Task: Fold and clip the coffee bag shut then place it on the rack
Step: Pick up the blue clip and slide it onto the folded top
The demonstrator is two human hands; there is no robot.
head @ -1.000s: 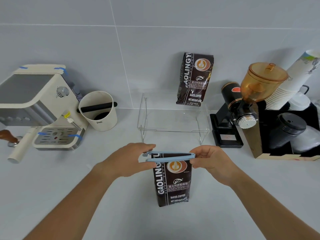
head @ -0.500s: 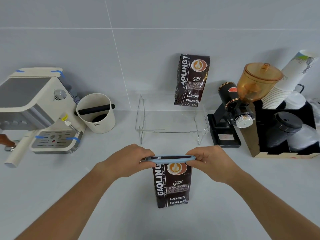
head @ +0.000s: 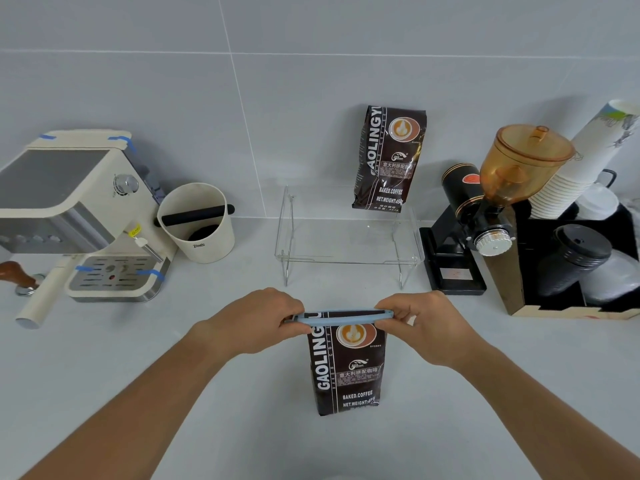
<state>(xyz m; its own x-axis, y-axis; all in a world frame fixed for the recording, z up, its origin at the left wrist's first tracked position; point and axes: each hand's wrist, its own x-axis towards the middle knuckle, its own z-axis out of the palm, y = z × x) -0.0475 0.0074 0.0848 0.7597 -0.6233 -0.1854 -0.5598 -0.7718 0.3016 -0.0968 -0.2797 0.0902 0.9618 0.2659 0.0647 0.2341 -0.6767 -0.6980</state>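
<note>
A dark brown coffee bag (head: 346, 368) stands upright on the counter in front of me. A long light-blue clip (head: 343, 316) lies across its folded top. My left hand (head: 256, 320) pinches the clip's left end and my right hand (head: 426, 323) pinches its right end. The clip's two bars look pressed together along the bag's top. A clear acrylic rack (head: 349, 261) stands behind the bag, near the wall. A second, identical coffee bag (head: 389, 157) stands on the rack's back right part, leaning on the wall.
An espresso machine (head: 79, 216) and a white knock box (head: 197, 223) stand at the left. A coffee grinder (head: 491, 202) with an amber hopper, a stack of paper cups (head: 581, 168) and a black organiser with lids (head: 581, 261) fill the right side.
Both hands have squeezed the clip's ends closer onto the bag's top; the clip, slightly open a second ago, now looks pressed flat. The bag stays in place.
</note>
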